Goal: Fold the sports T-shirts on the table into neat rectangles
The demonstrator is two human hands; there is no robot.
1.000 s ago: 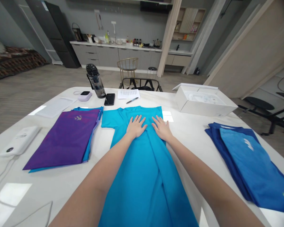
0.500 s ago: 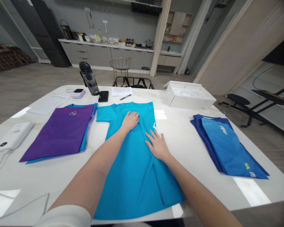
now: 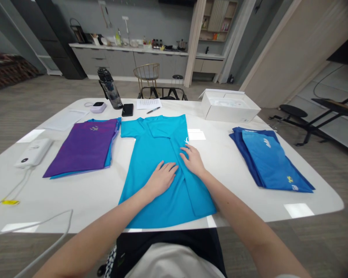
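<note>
A turquoise T-shirt (image 3: 146, 154) lies spread on the white table (image 3: 98, 204), its collar end away from me. Its right side is folded inward, with that sleeve laid over the chest; the left sleeve sticks out flat. My left hand (image 3: 162, 177) rests flat on the middle of the shirt, fingers stretched out. On the folded right edge, just below a small white print, lies my right hand (image 3: 193, 160) with its fingers apart. Neither hand grips the cloth.
Folded purple and blue shirts (image 3: 84, 148) lie to the left, folded blue shirts (image 3: 274, 160) to the right. Along the back are a water bottle (image 3: 111, 90), a phone (image 3: 127, 110), a pen (image 3: 153, 110) and a white box (image 3: 230, 107). A white device (image 3: 34, 152) with cables sits at left.
My left hand has slid from the upper chest of the shirt down to its middle. My right hand stays by the folded edge. The camera view has shifted, showing more of the table's near edge.
</note>
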